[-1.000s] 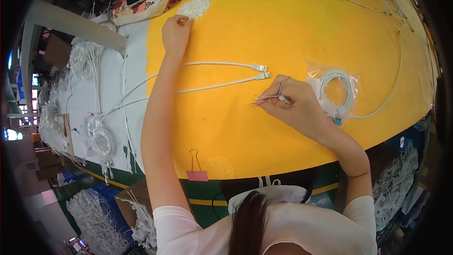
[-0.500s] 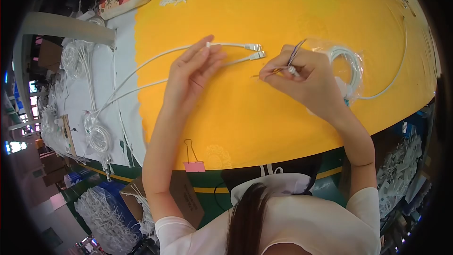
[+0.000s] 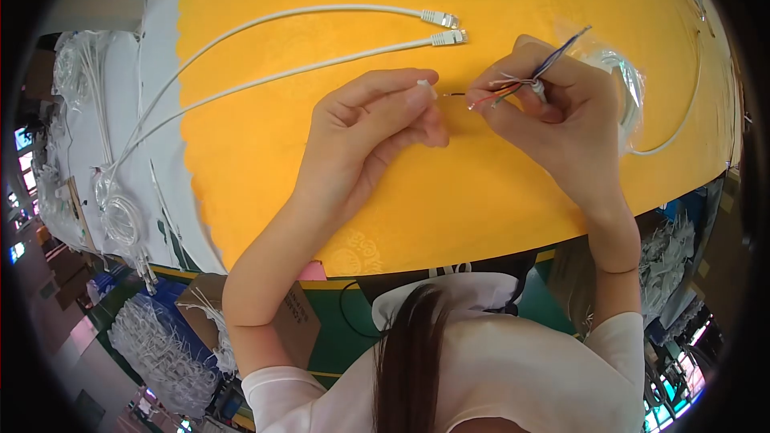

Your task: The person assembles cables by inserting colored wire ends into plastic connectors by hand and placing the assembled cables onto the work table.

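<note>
My left hand (image 3: 357,124) pinches a small white plastic connector (image 3: 426,88) between thumb and index finger. Facing it across a narrow gap, my right hand (image 3: 565,116) grips the stripped end of a cable with several thin coloured wires (image 3: 517,84) fanned out, among them red, orange, green and blue-purple. One dark wire (image 3: 455,95) points out past the right fingertips towards the connector; its tip looks bare or metal-ended. Beyond my left hand lie two white network cables, their plugs (image 3: 439,19) pointing right. The connector's openings are too small to make out.
A coiled pale cable (image 3: 631,96) in clear plastic lies beside my right hand on the yellow tablecloth (image 3: 321,48). More coiled cables (image 3: 120,216) rest on the grey surface at left. A pink binder clip (image 3: 313,271) sits at the table's front edge. Bagged cables (image 3: 164,357) stand below.
My left hand has moved right and now shows the white connector close to the right hand. The wires in my right hand have spread, with one dark wire singled out. The camera view has shifted.
</note>
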Demonstrator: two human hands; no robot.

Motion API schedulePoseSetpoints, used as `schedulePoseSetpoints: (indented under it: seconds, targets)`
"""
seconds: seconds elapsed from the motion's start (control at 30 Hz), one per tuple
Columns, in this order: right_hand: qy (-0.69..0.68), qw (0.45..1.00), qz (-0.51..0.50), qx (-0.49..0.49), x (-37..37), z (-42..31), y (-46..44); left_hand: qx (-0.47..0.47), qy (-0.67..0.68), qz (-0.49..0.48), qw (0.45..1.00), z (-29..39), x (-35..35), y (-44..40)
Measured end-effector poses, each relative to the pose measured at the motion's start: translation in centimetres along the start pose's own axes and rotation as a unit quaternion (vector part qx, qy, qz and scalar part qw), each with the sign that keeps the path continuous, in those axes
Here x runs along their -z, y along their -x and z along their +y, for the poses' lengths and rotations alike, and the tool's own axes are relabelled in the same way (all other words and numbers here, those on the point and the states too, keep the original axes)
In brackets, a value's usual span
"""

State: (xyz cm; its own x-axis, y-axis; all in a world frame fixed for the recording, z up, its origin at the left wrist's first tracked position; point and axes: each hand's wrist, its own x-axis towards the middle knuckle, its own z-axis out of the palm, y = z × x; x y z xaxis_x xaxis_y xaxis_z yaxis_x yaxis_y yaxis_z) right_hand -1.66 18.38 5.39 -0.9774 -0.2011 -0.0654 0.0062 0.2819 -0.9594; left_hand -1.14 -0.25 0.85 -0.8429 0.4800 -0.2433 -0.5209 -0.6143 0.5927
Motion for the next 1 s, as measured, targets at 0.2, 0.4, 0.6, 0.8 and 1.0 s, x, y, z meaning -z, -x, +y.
schedulePoseSetpoints:
  seconds: [0.2,0.4,0.6,0.8,1.0]
  targets:
    - [0.023,1.0,0.012,0.008,-0.2,0.1,-0.1,-0.023,-0.01,0.051,0.998,-0.3,-1.4,0.2]
    - [0.045,0.999,0.026,0.004,-0.1,0.2,-0.1,-0.056,-0.097,0.066,0.991,-0.4,-1.2,0.2]
    - [0.039,0.999,0.006,0.003,0.2,0.6,-0.2,-0.1,-0.157,0.056,0.981,-0.7,-1.5,0.0]
    - [0.028,0.998,-0.05,-0.002,-0.1,0.2,-0.1,-0.101,-0.194,0.072,0.973,-0.7,-1.6,0.4]
    - [0.029,0.997,-0.07,-0.017,-0.1,0.4,0.0,-0.084,-0.119,0.093,0.985,-0.2,-1.1,0.3]
